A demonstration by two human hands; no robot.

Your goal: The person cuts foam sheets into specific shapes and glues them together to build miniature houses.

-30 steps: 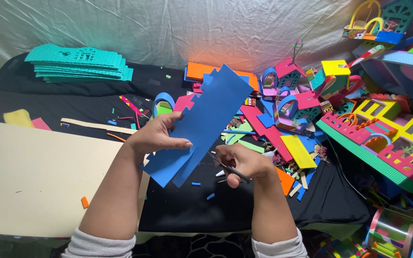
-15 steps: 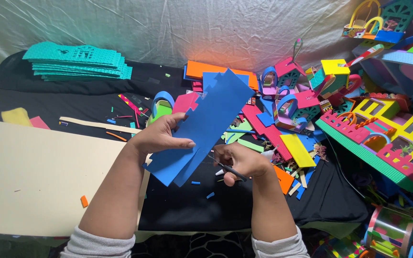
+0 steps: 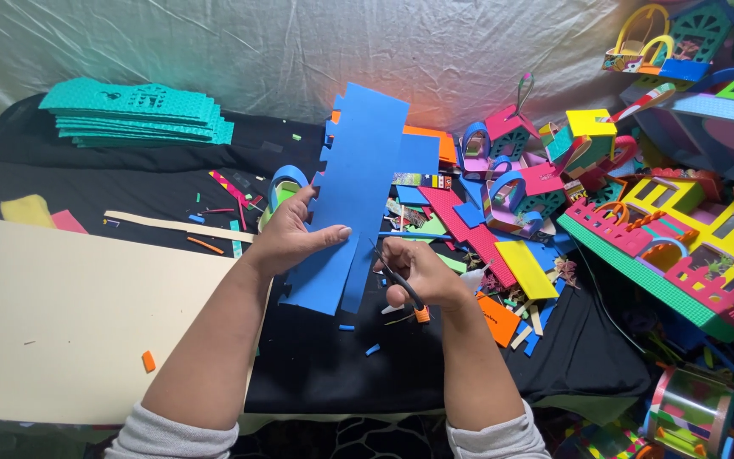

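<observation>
I see my left hand (image 3: 286,242) pinching a blue foam sheet (image 3: 354,191) with a notched edge, thumb laid across its front and fingers tucked behind, so the sheet stands nearly upright above the black cloth (image 3: 333,365). A cut runs up from the sheet's lower edge, parting a narrow strip on its right side. My right hand (image 3: 418,272) sits just right of the sheet's lower edge, curled around small scissors (image 3: 401,285) with an orange tip at the handle; the blades point up toward the sheet, but I cannot tell how far they are open. Left of the sheet lies a large cream board (image 3: 70,323), and beyond that, further from me, a stack of teal foam pieces (image 3: 138,115). Right of the sheet spreads a heap of coloured foam houses (image 3: 673,229) and offcuts. Small blue scraps (image 3: 373,349) lie on the cloth below the sheet.
</observation>
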